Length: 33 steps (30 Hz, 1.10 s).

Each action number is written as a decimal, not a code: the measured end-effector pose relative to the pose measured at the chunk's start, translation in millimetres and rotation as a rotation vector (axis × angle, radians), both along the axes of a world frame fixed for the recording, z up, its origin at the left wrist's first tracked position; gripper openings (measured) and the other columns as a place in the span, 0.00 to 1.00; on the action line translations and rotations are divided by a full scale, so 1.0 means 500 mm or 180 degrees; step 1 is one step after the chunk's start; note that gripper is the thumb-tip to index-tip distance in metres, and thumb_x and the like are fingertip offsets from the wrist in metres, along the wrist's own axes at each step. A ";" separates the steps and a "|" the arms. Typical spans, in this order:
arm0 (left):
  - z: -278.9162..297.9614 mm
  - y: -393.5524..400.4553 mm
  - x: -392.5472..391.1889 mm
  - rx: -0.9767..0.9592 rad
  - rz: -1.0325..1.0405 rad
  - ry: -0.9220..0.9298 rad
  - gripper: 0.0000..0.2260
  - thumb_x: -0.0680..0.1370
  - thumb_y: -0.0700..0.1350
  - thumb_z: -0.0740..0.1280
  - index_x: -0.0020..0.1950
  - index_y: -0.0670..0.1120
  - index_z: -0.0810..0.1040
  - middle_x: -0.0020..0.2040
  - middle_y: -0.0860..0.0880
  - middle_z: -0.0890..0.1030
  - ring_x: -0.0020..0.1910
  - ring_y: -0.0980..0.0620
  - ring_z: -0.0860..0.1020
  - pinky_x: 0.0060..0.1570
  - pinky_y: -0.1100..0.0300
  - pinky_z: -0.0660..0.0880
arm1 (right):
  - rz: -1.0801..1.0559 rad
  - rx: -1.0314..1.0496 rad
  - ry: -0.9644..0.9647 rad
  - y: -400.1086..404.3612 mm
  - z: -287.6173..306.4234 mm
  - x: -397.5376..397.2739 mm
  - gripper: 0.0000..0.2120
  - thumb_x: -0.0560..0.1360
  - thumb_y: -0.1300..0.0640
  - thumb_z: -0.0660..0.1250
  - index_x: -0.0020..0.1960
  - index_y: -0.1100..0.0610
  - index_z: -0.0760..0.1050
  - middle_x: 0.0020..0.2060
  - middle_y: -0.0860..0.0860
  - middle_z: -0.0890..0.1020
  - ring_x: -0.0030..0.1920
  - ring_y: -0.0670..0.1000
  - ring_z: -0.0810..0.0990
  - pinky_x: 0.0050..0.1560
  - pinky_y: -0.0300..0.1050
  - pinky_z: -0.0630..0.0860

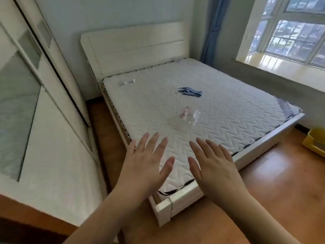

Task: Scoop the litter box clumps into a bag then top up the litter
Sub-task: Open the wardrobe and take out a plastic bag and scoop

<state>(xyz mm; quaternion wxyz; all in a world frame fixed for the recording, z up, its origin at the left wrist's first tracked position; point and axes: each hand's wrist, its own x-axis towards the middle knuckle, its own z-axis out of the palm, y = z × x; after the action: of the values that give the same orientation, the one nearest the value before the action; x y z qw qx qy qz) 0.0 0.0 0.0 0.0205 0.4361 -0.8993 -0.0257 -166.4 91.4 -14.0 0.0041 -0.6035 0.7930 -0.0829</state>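
Head view shows the left hand [146, 162] and right hand [213, 169] spread flat, holding nothing, above the bare mattress [219, 103]. No scoop or litter is visible; a yellow box [315, 141] at the right edge may be the litter box. Scooping seems not yet begun.

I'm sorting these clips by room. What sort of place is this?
Most likely a bedroom: a bed with a bare quilted mattress and white headboard, a sliding-door wardrobe beside it, and a large window with a blue curtain.
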 end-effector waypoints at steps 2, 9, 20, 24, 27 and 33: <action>0.000 -0.015 -0.013 -0.0096 0.0240 0.0145 0.33 0.73 0.66 0.29 0.77 0.59 0.40 0.79 0.54 0.43 0.78 0.52 0.40 0.75 0.48 0.40 | 0.0257 -0.0001 -0.0061 -0.043 0.007 -0.027 0.31 0.77 0.39 0.34 0.77 0.47 0.51 0.76 0.48 0.57 0.77 0.51 0.52 0.75 0.51 0.47; -0.007 -0.064 0.024 -0.0209 0.1021 0.0210 0.29 0.78 0.65 0.37 0.78 0.58 0.45 0.80 0.54 0.48 0.78 0.53 0.42 0.74 0.51 0.39 | 0.1110 0.0020 -0.0063 -0.195 0.013 -0.014 0.32 0.76 0.40 0.32 0.77 0.47 0.49 0.77 0.48 0.55 0.77 0.51 0.50 0.74 0.50 0.44; -0.027 -0.114 0.203 -0.0257 0.1963 0.0104 0.33 0.74 0.64 0.29 0.79 0.57 0.45 0.80 0.53 0.44 0.77 0.51 0.37 0.76 0.47 0.42 | 0.2048 -0.0229 0.0097 -0.394 -0.028 0.182 0.27 0.79 0.43 0.43 0.73 0.50 0.65 0.71 0.50 0.70 0.72 0.54 0.65 0.72 0.54 0.59; -0.029 -0.137 0.266 -0.0349 0.2178 0.0160 0.33 0.76 0.63 0.33 0.79 0.55 0.49 0.80 0.51 0.49 0.78 0.49 0.42 0.76 0.47 0.45 | 0.2305 -0.0258 0.0141 -0.447 -0.029 0.255 0.28 0.79 0.43 0.41 0.74 0.50 0.63 0.71 0.50 0.69 0.73 0.53 0.64 0.73 0.54 0.58; -0.033 -0.147 0.298 -0.0403 0.2289 0.0075 0.29 0.79 0.61 0.40 0.78 0.52 0.56 0.79 0.48 0.57 0.78 0.47 0.50 0.75 0.47 0.48 | 0.2397 -0.0406 0.0080 -0.479 -0.025 0.296 0.25 0.80 0.44 0.46 0.73 0.51 0.65 0.70 0.50 0.70 0.72 0.53 0.66 0.72 0.55 0.60; -0.027 -0.154 0.339 -0.0603 0.2614 -0.0042 0.28 0.81 0.61 0.44 0.77 0.51 0.59 0.77 0.48 0.60 0.77 0.46 0.55 0.74 0.46 0.54 | 0.2782 -0.0493 0.0080 -0.535 -0.018 0.366 0.25 0.80 0.44 0.46 0.73 0.50 0.64 0.70 0.50 0.70 0.72 0.52 0.65 0.71 0.53 0.60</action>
<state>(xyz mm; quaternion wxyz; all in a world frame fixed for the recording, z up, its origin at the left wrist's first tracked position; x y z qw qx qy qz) 169.6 -76.8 -13.6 0.0633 0.7546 -0.6493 0.0703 16.6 -176.1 -22.9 -0.0161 -0.8815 0.4549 -0.1253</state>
